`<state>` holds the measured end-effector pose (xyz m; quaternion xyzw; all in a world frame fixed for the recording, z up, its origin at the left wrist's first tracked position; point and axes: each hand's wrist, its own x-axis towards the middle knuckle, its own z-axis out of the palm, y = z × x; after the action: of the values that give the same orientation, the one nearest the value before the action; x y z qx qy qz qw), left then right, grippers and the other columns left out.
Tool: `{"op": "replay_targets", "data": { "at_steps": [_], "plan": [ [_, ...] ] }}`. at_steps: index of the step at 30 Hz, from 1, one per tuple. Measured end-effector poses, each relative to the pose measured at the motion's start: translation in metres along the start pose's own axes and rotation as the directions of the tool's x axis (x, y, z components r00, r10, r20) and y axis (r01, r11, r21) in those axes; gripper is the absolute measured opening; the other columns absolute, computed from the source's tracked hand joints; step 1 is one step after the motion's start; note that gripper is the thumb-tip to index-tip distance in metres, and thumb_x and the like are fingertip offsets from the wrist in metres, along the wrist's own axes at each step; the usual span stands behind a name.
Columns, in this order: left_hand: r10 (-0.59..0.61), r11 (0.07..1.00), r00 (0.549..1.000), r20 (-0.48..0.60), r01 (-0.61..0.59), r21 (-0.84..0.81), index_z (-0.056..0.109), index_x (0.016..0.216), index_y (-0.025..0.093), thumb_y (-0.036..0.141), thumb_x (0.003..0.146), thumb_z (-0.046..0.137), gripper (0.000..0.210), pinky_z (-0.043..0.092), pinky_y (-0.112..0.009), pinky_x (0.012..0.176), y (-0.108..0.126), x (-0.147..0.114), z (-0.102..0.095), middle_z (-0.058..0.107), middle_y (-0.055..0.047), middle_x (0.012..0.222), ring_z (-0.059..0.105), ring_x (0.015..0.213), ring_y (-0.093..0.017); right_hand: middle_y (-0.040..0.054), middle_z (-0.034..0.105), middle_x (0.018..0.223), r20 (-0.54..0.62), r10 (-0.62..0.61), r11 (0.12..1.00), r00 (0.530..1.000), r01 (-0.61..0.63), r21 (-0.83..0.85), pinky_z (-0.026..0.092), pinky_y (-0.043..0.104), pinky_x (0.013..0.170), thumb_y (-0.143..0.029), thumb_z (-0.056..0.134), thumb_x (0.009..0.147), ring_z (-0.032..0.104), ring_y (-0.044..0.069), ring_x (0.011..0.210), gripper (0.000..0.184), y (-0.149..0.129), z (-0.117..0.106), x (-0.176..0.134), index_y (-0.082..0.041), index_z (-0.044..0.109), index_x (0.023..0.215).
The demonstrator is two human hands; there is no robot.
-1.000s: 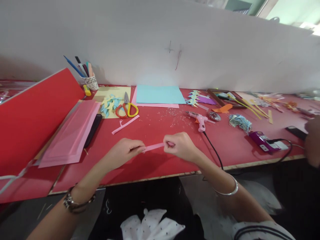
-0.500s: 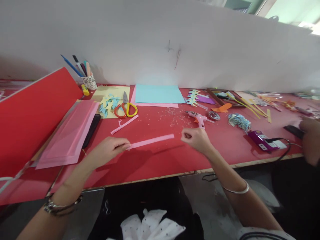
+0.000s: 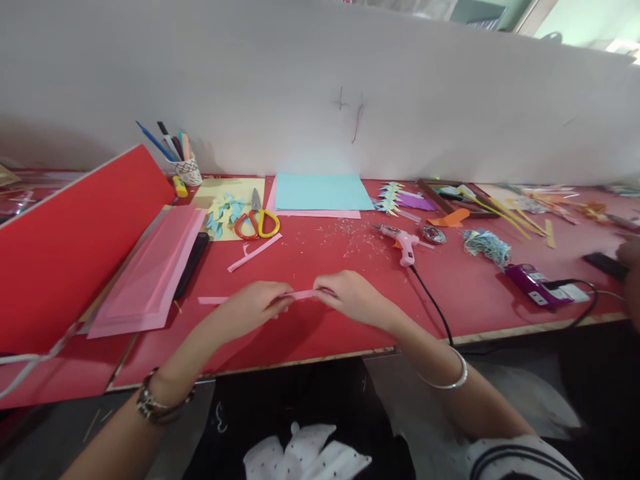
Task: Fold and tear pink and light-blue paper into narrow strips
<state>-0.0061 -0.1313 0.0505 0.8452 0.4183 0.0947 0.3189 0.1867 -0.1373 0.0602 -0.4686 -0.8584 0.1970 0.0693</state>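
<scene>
Since half a second ago, the right hand (image 3: 347,298) has come back in to the strip (image 3: 303,295); then it was a loose fist, apart from the free end. Left hand (image 3: 257,305) has shifted too: it had one end at its fingertips, now we see pink sticking out on both sides of it. So we judge the strip is being handled along its length, from a new grip, with both hands working together again.

Fingers: left thumb and fingers pinched on the strip, right ones likewise, hands near each other, only a short span showing between. Strip sits above the near part of the red table (image 3: 320,333), nearer us than the scissors (image 3: 256,200) and a pink scrap (image 3: 256,253). Glue gun (image 3: 407,248) lies off to the right, untouched.

Hidden: we can't see the strip's right end, covered by the right hand. Its run behind the left hand is covered as well, so we only take the left tail as the same piece because it lines up. Can't tell if it's folded or curled inside either grip. Far right, another person's hand (image 3: 631,257) is dark and cut off by the edge; finger state unclear.
</scene>
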Motion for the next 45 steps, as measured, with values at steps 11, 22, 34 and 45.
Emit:
{"op": "replay_targets", "data": {
  "at_steps": [11, 22, 34, 45],
  "plan": [
    [-0.078, 0.980, 0.997, 0.029, 0.071, 0.185, 0.035, 0.053, 0.019, 0.017, 0.070, 0.035, 0.018, 0.023, -0.023, 0.047, 0.013, 0.005, 0.011, 0.043, 0.002, 0.048, 0.040, 0.045, -0.010, -0.0056, 0.044, 0.054, 0.116, -0.216, 0.925, 0.970, 0.165, 0.341, 0.027, 0.018, 0.053, -0.018, 0.045, 0.079, 0.038, 0.005, 0.051, 0.019, 0.000, -0.004, 0.010, -0.014, 0.051, 0.061],
    [-0.058, 0.902, 0.994, -0.092, 0.091, 0.421, 0.033, 0.057, 0.020, 0.022, 0.073, 0.028, 0.017, 0.021, -0.025, 0.048, -0.033, -0.025, 0.001, 0.040, 0.002, 0.050, 0.038, 0.047, -0.011, -0.0060, 0.038, 0.051, 0.107, -0.081, 0.894, 0.991, 0.025, 0.447, 0.024, 0.019, 0.047, -0.027, 0.042, 0.077, 0.032, 0.005, 0.048, 0.023, 0.039, -0.019, -0.019, -0.015, 0.045, 0.057],
    [-0.308, 0.942, 0.949, -0.066, 0.295, -0.160, 0.050, 0.068, 0.018, 0.040, 0.075, 0.039, 0.025, 0.031, -0.023, 0.050, -0.055, -0.012, -0.026, 0.048, 0.004, 0.055, 0.044, 0.051, -0.011, -0.0057, 0.046, 0.050, -0.155, 0.091, 0.642, 0.984, 0.062, 0.764, 0.028, 0.018, 0.041, -0.037, 0.046, 0.078, 0.039, 0.005, 0.043, 0.022, 0.042, -0.013, -0.020, -0.016, 0.049, 0.070],
    [-0.047, 0.403, 0.931, -0.361, -0.313, -0.860, 0.050, 0.071, 0.018, 0.057, 0.064, 0.057, 0.040, 0.028, -0.019, 0.040, -0.042, 0.056, -0.017, 0.038, 0.008, 0.046, 0.027, 0.038, -0.004, -0.0015, 0.057, 0.056, 0.237, -0.235, 0.328, 0.943, -0.153, 0.932, 0.044, 0.025, 0.060, -0.045, 0.044, 0.080, 0.054, 0.008, 0.052, 0.030, 0.011, 0.034, 0.000, -0.017, 0.045, 0.070]
  ]
}}
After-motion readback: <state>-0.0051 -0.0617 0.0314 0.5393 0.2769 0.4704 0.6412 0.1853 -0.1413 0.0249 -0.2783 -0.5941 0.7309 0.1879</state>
